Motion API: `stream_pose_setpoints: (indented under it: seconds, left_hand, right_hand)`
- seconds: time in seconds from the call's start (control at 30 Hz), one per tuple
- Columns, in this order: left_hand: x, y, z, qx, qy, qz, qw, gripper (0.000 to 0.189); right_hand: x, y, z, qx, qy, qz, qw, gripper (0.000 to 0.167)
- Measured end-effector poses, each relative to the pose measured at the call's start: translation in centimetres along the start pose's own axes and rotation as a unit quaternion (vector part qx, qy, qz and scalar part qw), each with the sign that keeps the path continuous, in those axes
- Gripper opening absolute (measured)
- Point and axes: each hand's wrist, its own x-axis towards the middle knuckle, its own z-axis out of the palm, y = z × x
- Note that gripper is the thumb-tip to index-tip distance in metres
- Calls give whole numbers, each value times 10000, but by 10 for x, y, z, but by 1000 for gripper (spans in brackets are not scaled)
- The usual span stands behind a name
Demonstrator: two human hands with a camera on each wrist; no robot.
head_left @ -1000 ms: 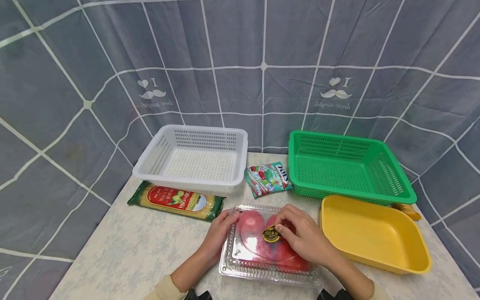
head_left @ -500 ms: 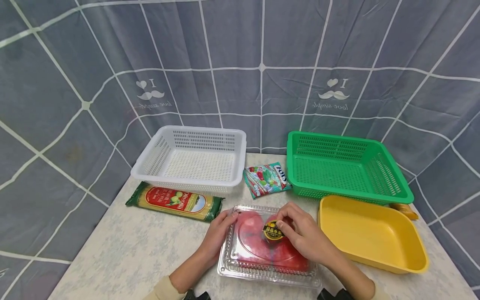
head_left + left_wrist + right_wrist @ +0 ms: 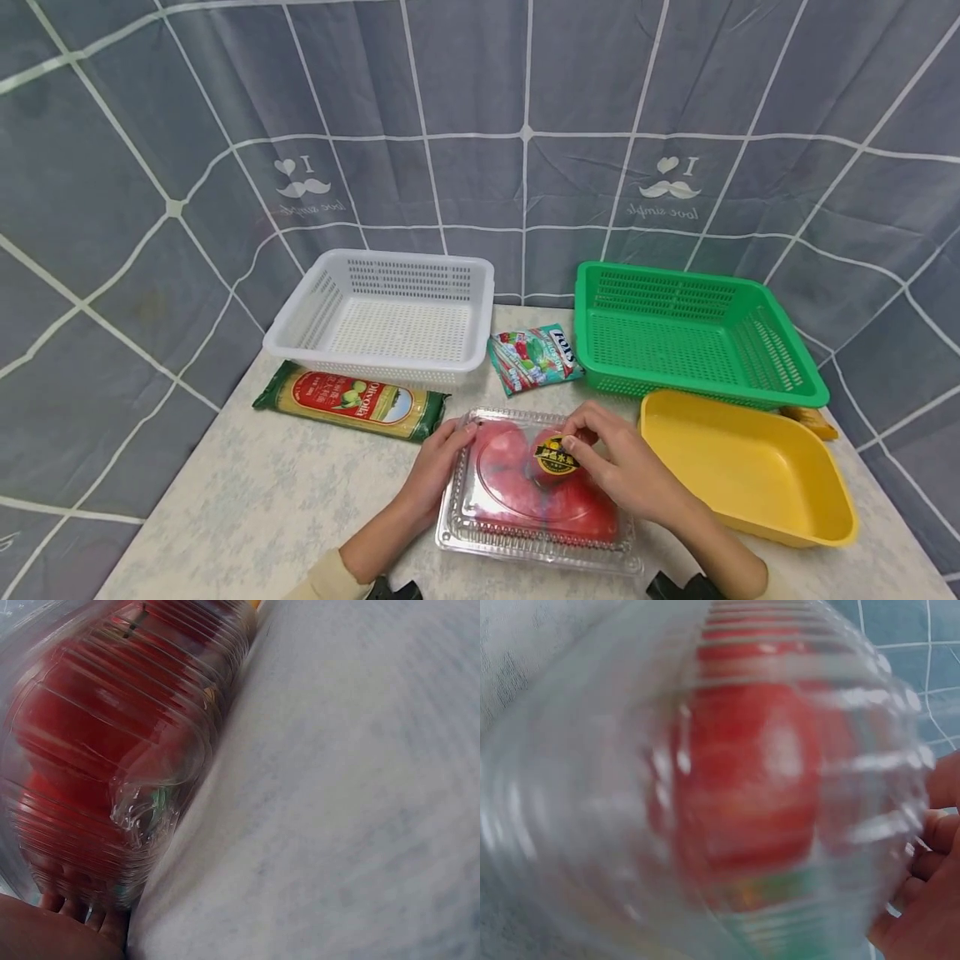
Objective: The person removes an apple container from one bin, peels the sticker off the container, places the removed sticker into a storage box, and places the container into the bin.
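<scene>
A clear plastic clamshell box (image 3: 517,533) lies closed on the table, with red round fruit like tomatoes (image 3: 502,446) inside. My left hand (image 3: 429,477) grips its left edge, thumb on the lid; in the left wrist view its fingers (image 3: 90,919) lie against the ribbed side. Over the lid, my right hand (image 3: 626,471) pinches the right edge of a round black-and-gold sticker (image 3: 556,457). Whether any of the sticker still clings to the lid, I cannot tell. The right wrist view is blurred; the right hand's fingers (image 3: 922,881) show at its right edge.
Behind stand a white basket (image 3: 476,350) and a green basket (image 3: 600,375), with a FOX'S candy bag (image 3: 534,358) between them. A pasta packet (image 3: 352,402) lies left of the box. A yellow tray (image 3: 738,467) stands at right, a small golden packet (image 3: 812,422) behind it.
My right hand has moved slightly right and drawn the sticker with it; the sticker has lifted and shifted right on the lid. The left hand keeps its grip on the box.
</scene>
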Motion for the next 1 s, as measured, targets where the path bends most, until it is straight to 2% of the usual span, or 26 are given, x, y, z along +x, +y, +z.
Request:
stream_pose_setpoints:
  seconds: [0.27, 0.6, 0.77, 1.0]
  left_hand:
    - [1, 1, 0, 82, 14, 5, 10000, 48]
    - [1, 0, 0, 37, -20, 4, 10000, 49]
    - [1, -1, 0, 5, -11, 0, 10000, 49]
    - [1, -1, 0, -10, -37, 29, 10000, 48]
  right_hand:
    - [-2, 2, -9, -152, 170, -143, 9996, 15]
    - [-3, 4, -21, -210, 736, -323, 9965, 19]
    - [-5, 6, -28, -249, 731, -123, 9969, 16]
    - [-6, 14, -38, -368, 695, -147, 9968, 14]
